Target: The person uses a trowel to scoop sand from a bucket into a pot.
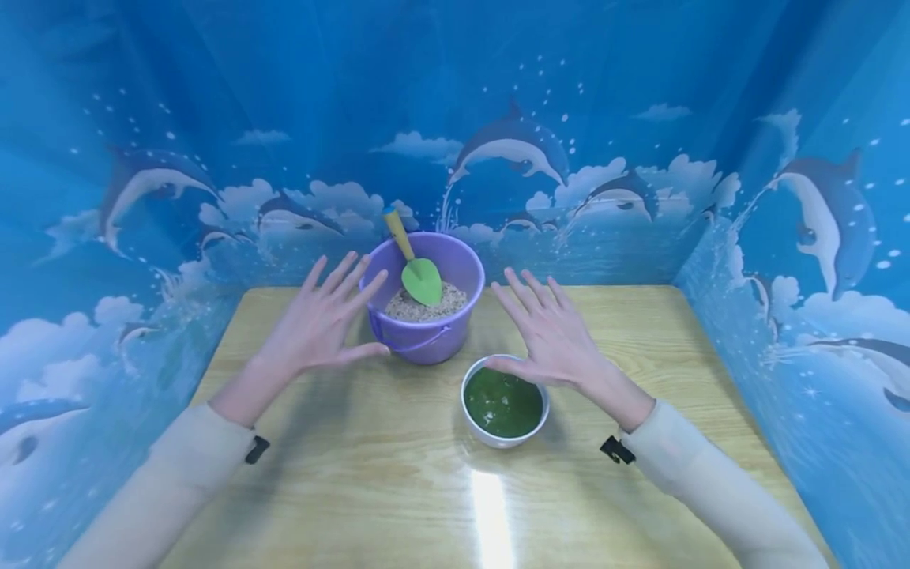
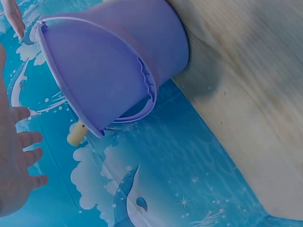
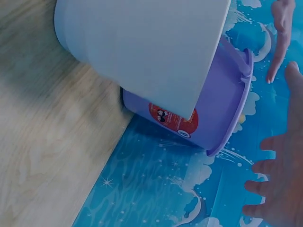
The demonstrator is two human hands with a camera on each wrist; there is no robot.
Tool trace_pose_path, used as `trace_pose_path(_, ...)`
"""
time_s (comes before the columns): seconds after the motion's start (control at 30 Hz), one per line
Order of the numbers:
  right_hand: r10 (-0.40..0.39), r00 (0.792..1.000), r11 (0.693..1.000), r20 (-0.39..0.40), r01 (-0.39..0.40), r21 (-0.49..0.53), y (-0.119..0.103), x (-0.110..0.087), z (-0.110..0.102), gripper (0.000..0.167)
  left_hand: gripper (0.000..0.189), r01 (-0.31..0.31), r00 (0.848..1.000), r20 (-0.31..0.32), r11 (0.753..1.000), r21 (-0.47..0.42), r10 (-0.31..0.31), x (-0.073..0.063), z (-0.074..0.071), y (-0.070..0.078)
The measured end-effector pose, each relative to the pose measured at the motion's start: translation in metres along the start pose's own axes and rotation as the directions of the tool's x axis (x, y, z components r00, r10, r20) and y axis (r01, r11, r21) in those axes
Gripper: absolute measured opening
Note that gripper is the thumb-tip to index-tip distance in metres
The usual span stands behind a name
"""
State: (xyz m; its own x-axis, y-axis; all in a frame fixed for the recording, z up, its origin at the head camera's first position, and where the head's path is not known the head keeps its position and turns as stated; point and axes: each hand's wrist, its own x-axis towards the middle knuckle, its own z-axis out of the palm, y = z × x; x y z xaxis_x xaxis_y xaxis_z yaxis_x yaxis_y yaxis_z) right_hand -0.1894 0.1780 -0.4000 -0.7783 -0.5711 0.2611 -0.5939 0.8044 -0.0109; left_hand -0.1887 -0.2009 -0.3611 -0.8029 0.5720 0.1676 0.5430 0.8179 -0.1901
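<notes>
My left hand (image 1: 316, 320) is held out with spread fingers, at the left side of a purple bucket (image 1: 434, 344). Greyish sand (image 1: 448, 304) fills part of the bucket, and a trowel with a green blade (image 1: 423, 280) and a yellow handle (image 1: 399, 235) leans in it. Nearer to me stands a white bowl (image 1: 501, 441) of dark green liquid (image 1: 503, 401). Over the bowl's far right rim my right hand (image 1: 554, 336) is stretched out, its thumb overlapping the bowl in the head view. Both hands hold nothing. A red label (image 3: 187, 125) shows on the bucket in the right wrist view.
The bucket and bowl stand on a light wooden table (image 1: 370, 490). Behind it and at both sides hangs a blue curtain (image 1: 341, 87) printed with dolphins and clouds. Each sleeve carries a small black clip (image 1: 617, 450) near the wrist.
</notes>
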Motion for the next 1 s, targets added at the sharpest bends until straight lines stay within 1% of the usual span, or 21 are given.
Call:
trace_pose_path(0.13,0.005,1.000,1.000,0.019,-0.005,-0.003,0.002,0.013,0.002,0.111,0.110,-0.020,1.000,0.010,1.000,0.017,0.020,0.010,-0.003,-0.004)
trace_pose_path(0.3,0.004,1.000,1.000,0.029,-0.003,-0.004,0.005,0.029,0.007,0.119,0.109,-0.037,0.998,0.041,0.999,0.022,0.036,0.024,-0.006,-0.010)
trace_pose_path(0.47,0.008,0.999,1.000,0.054,-0.009,0.019,0.007,0.043,0.011,0.122,0.107,-0.053,0.997,0.049,0.998,0.035,0.051,0.039,-0.007,-0.015)
trace_pose_path(0.6,0.012,0.998,1.000,0.057,-0.013,0.020,0.010,0.051,0.015,0.125,0.104,-0.087,0.995,0.049,0.995,0.055,0.085,0.053,-0.005,-0.018)
trace_pose_path(0.7,0.015,0.998,1.000,0.054,-0.015,0.006,0.012,0.057,0.017,0.127,0.101,-0.109,0.992,0.068,0.992,0.060,0.105,0.062,-0.004,-0.022)
trace_pose_path(0.87,0.015,0.998,1.000,0.060,-0.015,0.000,0.015,0.065,0.020,0.125,0.098,-0.122,0.987,0.109,0.991,0.057,0.116,0.078,0.001,-0.029)
trace_pose_path(1.0,-0.002,0.998,1.000,0.068,0.001,0.006,0.017,0.072,0.022,0.124,0.097,-0.139,0.984,0.120,0.987,0.078,0.129,0.089,0.006,-0.034)
